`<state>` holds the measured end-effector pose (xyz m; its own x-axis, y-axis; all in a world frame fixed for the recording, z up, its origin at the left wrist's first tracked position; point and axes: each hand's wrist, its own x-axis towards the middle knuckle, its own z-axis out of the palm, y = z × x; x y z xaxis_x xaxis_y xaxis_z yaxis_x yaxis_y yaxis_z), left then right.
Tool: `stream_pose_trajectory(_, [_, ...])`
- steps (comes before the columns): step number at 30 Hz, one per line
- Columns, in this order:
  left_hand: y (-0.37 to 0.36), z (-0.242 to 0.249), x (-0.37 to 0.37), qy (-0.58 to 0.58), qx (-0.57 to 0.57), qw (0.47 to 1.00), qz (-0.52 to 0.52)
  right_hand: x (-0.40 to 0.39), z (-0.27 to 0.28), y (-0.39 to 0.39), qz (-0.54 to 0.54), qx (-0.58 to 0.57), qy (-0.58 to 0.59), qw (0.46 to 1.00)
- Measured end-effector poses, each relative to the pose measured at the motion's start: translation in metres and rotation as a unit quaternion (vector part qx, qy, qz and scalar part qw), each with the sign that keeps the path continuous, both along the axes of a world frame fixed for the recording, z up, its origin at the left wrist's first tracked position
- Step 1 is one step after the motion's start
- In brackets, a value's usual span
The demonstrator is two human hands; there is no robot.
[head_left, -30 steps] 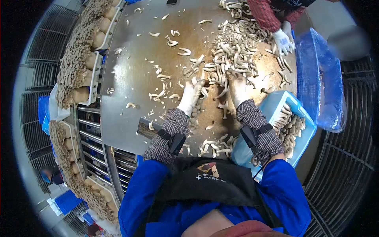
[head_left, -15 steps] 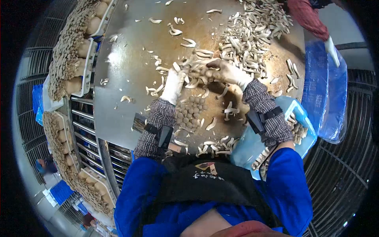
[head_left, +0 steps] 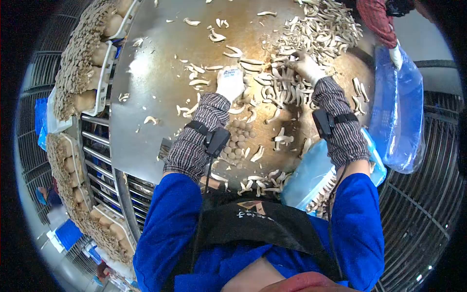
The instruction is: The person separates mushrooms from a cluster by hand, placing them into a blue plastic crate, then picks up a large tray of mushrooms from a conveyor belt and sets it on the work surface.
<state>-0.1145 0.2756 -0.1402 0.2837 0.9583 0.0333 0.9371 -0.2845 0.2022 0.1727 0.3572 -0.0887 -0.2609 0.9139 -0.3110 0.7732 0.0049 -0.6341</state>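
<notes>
White-gloved, my left hand (head_left: 230,83) rests low over the metal table with its back up. Its fingers point away and are mostly hidden beneath it. Several loose mushrooms (head_left: 199,82) lie beside it, and a cluster of round mushroom caps (head_left: 237,140) sits just below. My right hand (head_left: 306,68), also gloved and with dark-stained fingertips, is over a spread of long-stemmed mushrooms (head_left: 287,85) at the edge of the big pile (head_left: 326,31). Its fingers reach left, somewhat apart, touching or just above the mushrooms.
A blue-lined container (head_left: 306,180) of mushrooms stands by my right forearm. Further right is a blue plastic bag (head_left: 396,112), with another person's gloved hand (head_left: 396,56) at its top. Crates of mushroom clumps (head_left: 80,73) line the left, beside a metal roller rack (head_left: 99,160).
The mushroom bunch held between my hands is now spread on the table under my right hand. My right hand moved up and right; my left hand turned and moved right. The other person's hand shifted left.
</notes>
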Motion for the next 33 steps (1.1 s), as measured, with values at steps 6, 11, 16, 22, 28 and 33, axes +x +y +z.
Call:
stream_pose_trajectory(6, [-0.006,-0.015,-0.008,0.023,-0.087,0.994,-0.069,0.026,0.047,-0.081,-0.093,-0.081,0.319,0.94])
stream_pose_trajectory(11, [-0.023,0.034,0.003,0.056,-0.136,0.987,-0.065,0.033,0.079,-0.162,-0.176,-0.195,0.623,0.737])
stream_pose_trajectory(16, [-0.038,0.007,-0.006,-0.002,-0.121,0.992,-0.043,0.046,0.1,-0.242,-0.234,-0.177,0.66,0.692])
stream_pose_trajectory(22, [-0.065,0.029,-0.014,-0.272,-0.23,0.933,0.048,0.108,0.08,-0.371,-0.367,-0.078,0.766,0.523])
stream_pose_trajectory(28, [-0.091,0.035,-0.036,-0.148,-0.313,0.938,-0.011,0.158,0.056,-0.488,-0.542,-0.017,0.771,0.336])
stream_pose_trajectory(33, [-0.108,0.029,-0.041,-0.044,-0.25,0.965,0.065,0.103,0.069,-0.518,-0.677,-0.127,0.612,0.389])
